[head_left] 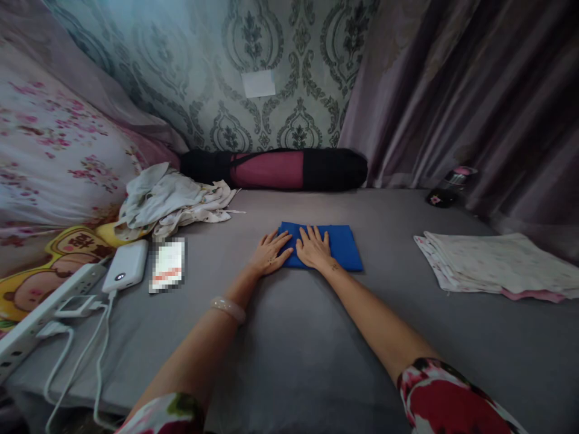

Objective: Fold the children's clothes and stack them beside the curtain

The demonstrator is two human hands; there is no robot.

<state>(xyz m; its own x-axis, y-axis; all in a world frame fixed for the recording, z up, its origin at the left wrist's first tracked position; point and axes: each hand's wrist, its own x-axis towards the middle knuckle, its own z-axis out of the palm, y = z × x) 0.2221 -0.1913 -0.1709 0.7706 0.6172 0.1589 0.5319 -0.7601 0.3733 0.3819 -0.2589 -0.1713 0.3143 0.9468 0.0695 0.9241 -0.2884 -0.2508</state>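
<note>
A folded blue cloth (346,247) lies flat on the grey sheet in the middle of the head view. My left hand (271,252) rests at the cloth's left edge, fingers spread and partly over it. Flat on top of the cloth, left of its centre, is my right hand (313,246), with its fingers apart. Both palms face down, and neither hand grips anything. The parts of the cloth under my hands are hidden.
To the right lies a stack of folded light cloths (493,262). Crumpled pale cloths (176,199) sit at the left, near a white power bank (125,265) and a power strip (49,307) with cables. A black and pink roll bag (271,170) lies along the wall.
</note>
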